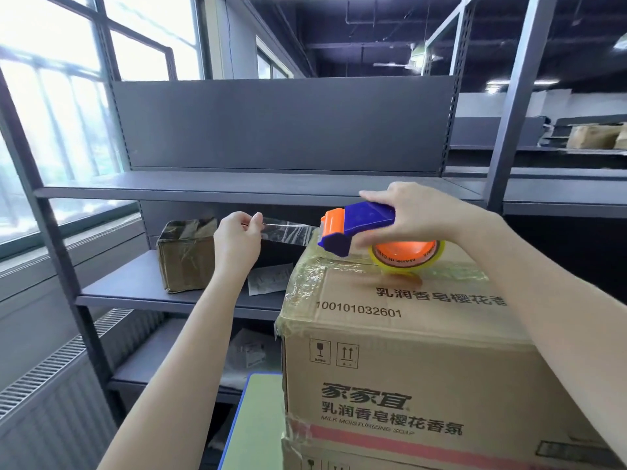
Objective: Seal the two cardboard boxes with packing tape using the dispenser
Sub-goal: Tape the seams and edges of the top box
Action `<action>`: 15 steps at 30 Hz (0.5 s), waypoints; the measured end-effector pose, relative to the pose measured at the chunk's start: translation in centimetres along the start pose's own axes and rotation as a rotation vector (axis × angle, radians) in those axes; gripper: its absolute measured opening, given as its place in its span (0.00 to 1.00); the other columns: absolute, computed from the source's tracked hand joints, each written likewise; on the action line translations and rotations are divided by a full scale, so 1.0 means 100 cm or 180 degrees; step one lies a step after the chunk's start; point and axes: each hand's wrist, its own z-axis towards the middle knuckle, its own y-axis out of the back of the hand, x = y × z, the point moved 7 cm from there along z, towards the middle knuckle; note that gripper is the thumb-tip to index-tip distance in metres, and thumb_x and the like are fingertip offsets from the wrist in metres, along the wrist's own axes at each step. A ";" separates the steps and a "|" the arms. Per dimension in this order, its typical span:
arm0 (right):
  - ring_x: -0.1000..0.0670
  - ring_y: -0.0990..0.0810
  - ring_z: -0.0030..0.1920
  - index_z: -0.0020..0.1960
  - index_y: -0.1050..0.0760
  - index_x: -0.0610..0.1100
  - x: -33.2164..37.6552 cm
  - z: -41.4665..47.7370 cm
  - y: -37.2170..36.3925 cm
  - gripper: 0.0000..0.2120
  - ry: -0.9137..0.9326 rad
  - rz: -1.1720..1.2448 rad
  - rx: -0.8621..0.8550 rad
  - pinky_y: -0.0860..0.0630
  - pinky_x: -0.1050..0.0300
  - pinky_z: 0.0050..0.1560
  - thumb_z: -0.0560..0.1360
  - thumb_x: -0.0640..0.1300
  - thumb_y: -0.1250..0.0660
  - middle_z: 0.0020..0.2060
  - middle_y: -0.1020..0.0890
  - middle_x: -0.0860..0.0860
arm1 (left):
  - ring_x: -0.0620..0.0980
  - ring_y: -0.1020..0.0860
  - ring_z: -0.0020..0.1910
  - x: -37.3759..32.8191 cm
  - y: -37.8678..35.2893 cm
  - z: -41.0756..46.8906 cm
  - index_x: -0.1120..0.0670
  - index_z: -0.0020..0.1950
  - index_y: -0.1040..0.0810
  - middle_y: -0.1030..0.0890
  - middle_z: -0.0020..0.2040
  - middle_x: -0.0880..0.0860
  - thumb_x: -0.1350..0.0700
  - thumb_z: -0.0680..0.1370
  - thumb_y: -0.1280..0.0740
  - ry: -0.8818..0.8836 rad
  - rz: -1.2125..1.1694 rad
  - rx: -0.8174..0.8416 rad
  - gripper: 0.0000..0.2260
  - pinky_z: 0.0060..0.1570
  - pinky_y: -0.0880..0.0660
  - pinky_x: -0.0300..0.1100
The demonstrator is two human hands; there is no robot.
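A large printed cardboard box (pixel 407 374) fills the lower right, with old tape across its top and corner. It sits on a second box (pixel 390 459) of which only the top edge shows. My right hand (pixel 417 215) grips the blue and orange tape dispenser (pixel 356 228) just above the upper box's far left corner; its orange-cored tape roll (pixel 405 254) touches the lid. My left hand (pixel 237 235) pinches the free end of the clear tape strip (pixel 288 232), stretched out to the left of the dispenser's blade, in the air beyond the box edge.
A grey metal shelving unit (pixel 237 188) stands straight ahead. On its middle shelf sit a small tape-wrapped box (pixel 186 256) and a plastic sachet (pixel 269 278). More packets lie on the shelf below. A green-topped table (pixel 258 422) edge shows left of the boxes. Windows and a radiator (pixel 44 401) line the left.
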 end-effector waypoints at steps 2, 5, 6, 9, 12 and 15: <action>0.49 0.29 0.53 0.70 0.38 0.52 -0.005 0.000 -0.002 0.40 0.0025 -0.0588 0.0097 0.30 0.54 0.49 0.64 0.65 0.29 0.48 0.30 0.51 | 0.55 0.21 0.45 0.003 -0.004 0.000 0.59 0.44 0.22 0.19 0.42 0.55 0.53 0.81 0.40 0.0039 0.0011 0.0017 0.12 0.48 0.27 0.47; 0.45 0.26 0.54 0.67 0.35 0.50 -0.007 0.003 0.000 0.27 0.0054 -0.1132 -0.0245 0.28 0.53 0.45 0.71 0.48 0.30 0.50 0.28 0.48 | 0.55 0.21 0.46 0.006 -0.008 0.002 0.59 0.42 0.23 0.18 0.43 0.57 0.54 0.80 0.39 0.0100 -0.0025 0.0063 0.12 0.49 0.26 0.49; 0.44 0.26 0.53 0.67 0.35 0.50 -0.009 0.004 0.001 0.25 0.0042 -0.1207 -0.0279 0.29 0.53 0.44 0.73 0.45 0.32 0.51 0.28 0.47 | 0.55 0.21 0.44 0.008 -0.009 0.002 0.59 0.41 0.23 0.19 0.42 0.57 0.54 0.80 0.39 0.0125 -0.0003 0.0095 0.13 0.48 0.27 0.48; 0.43 0.25 0.50 0.64 0.32 0.49 -0.011 0.004 0.007 0.19 0.0039 -0.1117 -0.0305 0.26 0.51 0.43 0.74 0.41 0.36 0.50 0.27 0.47 | 0.52 0.27 0.34 0.012 -0.013 0.002 0.57 0.38 0.23 0.23 0.33 0.53 0.53 0.80 0.39 0.0242 0.0020 0.0240 0.14 0.39 0.30 0.43; 0.43 0.24 0.50 0.64 0.31 0.48 -0.005 0.007 0.009 0.19 0.0146 -0.1095 -0.0411 0.26 0.51 0.43 0.74 0.39 0.38 0.49 0.27 0.47 | 0.49 0.31 0.28 0.020 -0.017 0.000 0.57 0.36 0.22 0.26 0.29 0.51 0.54 0.80 0.39 0.0407 -0.0003 0.0392 0.15 0.36 0.32 0.41; 0.44 0.25 0.49 0.65 0.31 0.50 0.001 0.011 -0.001 0.21 0.0210 -0.1038 -0.0273 0.28 0.53 0.42 0.74 0.36 0.39 0.45 0.30 0.49 | 0.49 0.33 0.27 0.032 -0.020 -0.004 0.55 0.33 0.23 0.29 0.27 0.51 0.54 0.80 0.39 0.0557 -0.0057 0.0493 0.16 0.30 0.36 0.40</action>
